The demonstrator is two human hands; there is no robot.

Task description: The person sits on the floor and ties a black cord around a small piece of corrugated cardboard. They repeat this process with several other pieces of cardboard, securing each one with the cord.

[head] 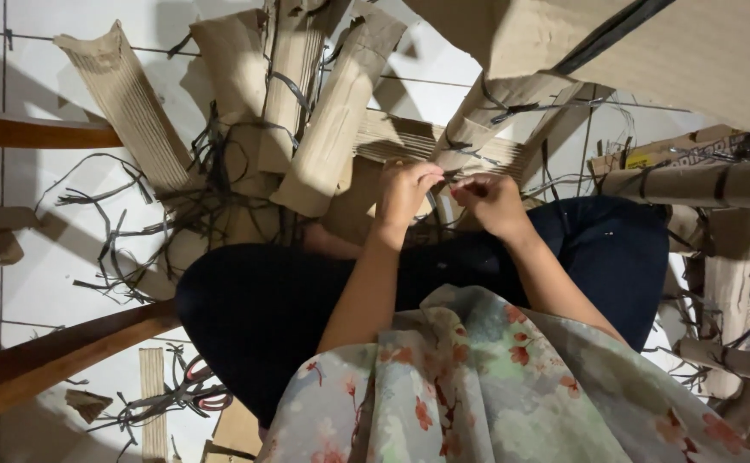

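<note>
Left hand (406, 190) is curled narrow, fingers bent in and pinched on a dark strap (454, 176); right hand (491, 199) is likewise nearly closed, thumb and fingertips pinching the same strap from the other side; the two hands meet almost fingertip to fingertip, just above the lap; the strap piece between them is short and thin, its ends hard to follow; it sits against a rolled cardboard tube (486, 110) that slants up to the right, bound with more dark strap; whether the strap in the fingers is tied to that tube I cannot tell.

Both forearms come up out of a floral garment (478, 386); dark trousers (263, 317) fill the middle, knees spread left and right.

Edges and room: cardboard rolls (323, 111) fan out close in front of the hands, touching or overlapping one another; a ribbed cardboard roll (130, 103) lies well to the left on the white tiled floor (32, 266); loose strap scraps (126, 231) are scattered over the floor left of the knee; a big cardboard sheet (692, 51) hangs over the top right; a strapped tube (692, 182) lies across the right edge, near the right hand; curved wooden rails (57, 356) run at left; red-handled scissors (199, 390) lie on the floor at lower left, well apart from both hands; open floor shows mostly at left.
</note>
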